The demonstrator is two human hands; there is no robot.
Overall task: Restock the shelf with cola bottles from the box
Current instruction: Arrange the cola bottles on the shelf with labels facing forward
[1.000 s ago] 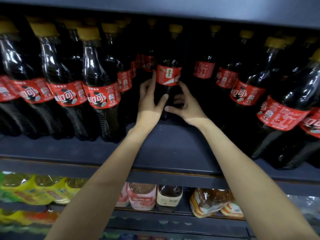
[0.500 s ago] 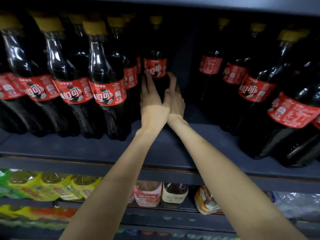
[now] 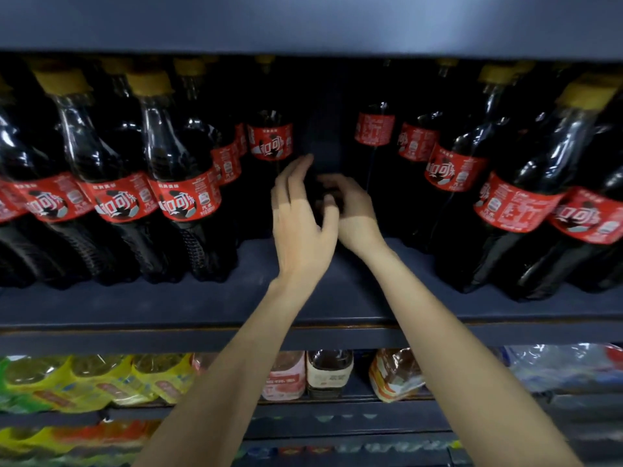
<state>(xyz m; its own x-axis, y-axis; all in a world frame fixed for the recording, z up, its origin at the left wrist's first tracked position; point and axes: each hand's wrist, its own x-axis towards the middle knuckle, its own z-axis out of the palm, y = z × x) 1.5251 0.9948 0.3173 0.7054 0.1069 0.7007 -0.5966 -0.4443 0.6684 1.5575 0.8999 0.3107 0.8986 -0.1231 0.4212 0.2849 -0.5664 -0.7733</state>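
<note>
Both hands have drawn back from the deep slot since half a second ago, leaving the dark blue metal shelf (image 3: 175,308) bare at frame centre. Dark plastic cola bottles with red labels and yellow caps (image 3: 183,183) crowd left and right; the newest one (image 3: 270,143) stands at the back, centre. Full and heavy, smooth-walled, they are best gripped around the waist below the label. Left hand (image 3: 300,227) loose and empty, right hand (image 3: 354,210) curled, apparently empty.
</note>
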